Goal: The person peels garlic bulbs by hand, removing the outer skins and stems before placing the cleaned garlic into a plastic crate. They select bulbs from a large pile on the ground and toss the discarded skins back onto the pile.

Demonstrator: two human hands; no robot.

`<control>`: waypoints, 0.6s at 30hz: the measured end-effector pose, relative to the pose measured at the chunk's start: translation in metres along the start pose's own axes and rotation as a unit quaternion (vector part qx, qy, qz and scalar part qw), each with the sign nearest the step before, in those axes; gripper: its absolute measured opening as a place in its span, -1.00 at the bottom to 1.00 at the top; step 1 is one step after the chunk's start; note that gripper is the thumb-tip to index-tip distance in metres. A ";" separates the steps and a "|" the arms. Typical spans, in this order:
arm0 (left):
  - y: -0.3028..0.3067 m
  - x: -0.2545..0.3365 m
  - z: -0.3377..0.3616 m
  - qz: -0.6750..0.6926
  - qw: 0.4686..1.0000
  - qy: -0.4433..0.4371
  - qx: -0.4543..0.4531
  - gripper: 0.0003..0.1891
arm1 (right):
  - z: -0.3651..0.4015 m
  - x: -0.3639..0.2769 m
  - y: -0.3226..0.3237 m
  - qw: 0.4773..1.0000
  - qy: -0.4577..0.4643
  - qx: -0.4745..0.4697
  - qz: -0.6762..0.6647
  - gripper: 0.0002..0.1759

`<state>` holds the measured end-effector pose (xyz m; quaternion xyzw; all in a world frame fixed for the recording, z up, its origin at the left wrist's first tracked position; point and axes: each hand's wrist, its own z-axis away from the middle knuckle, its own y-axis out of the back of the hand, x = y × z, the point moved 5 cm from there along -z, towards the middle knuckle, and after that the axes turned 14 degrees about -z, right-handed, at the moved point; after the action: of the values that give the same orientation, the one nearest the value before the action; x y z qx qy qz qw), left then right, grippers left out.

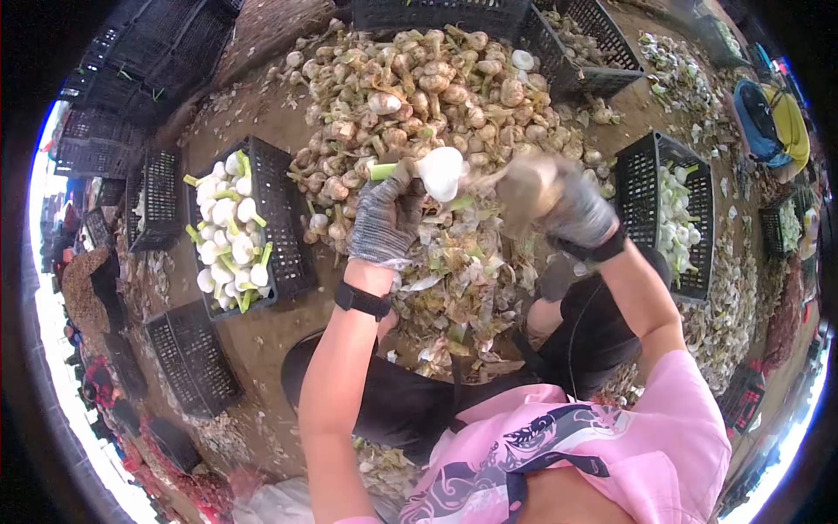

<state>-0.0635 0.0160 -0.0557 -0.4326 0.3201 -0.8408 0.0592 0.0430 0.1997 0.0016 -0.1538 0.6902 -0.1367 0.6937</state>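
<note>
My left hand [387, 214], in a grey knit glove, is closed around the green stem of a white, peeled garlic bulb [441, 173]. The bulb points right, above the heap. To its right my right hand [563, 201], also gloved, is blurred by motion. A pale brown strip of garlic skin [483, 181] runs from the bulb to its closed fingers, whose details are smeared. Beyond both hands lies a big heap of unpeeled garlic [428, 83]. Loose peelings [471, 271] are piled below the hands, between my legs.
A black crate [284, 210] of white garlic with green stems stands on the left, another crate [640, 188] on the right. An upturned-looking black crate [194, 360] is at lower left. More crates [602, 77] stand behind the heap. Peelings [729, 306] litter the floor at right.
</note>
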 end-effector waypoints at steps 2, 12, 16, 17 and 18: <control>0.011 -0.005 -0.008 -0.005 1.000 0.020 0.014 -0.86 | -0.003 -0.014 0.023 0.985 0.047 0.095 -0.137 -0.69; -0.004 -0.009 0.004 -0.092 0.993 0.012 0.077 -0.82 | -0.039 0.072 0.003 0.991 -0.122 0.040 0.021 -0.46; -0.008 -0.010 -0.005 -0.167 0.984 -0.029 0.049 -0.61 | -0.073 0.113 0.008 0.861 -0.299 0.091 -0.402 -0.54; -0.010 -0.004 -0.004 -0.159 0.984 -0.033 0.072 -0.55 | -0.087 0.107 0.013 0.777 -0.356 0.187 -0.485 -0.61; -0.012 0.004 -0.002 -0.187 0.980 -0.046 0.056 -0.50 | -0.112 0.091 0.028 0.820 -0.298 0.193 -0.450 -0.60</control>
<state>-0.0647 0.0252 -0.0465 -0.5188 0.1828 -0.8330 -0.0598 -0.0685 0.1855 -0.0932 -0.3435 0.2636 -0.5117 0.7421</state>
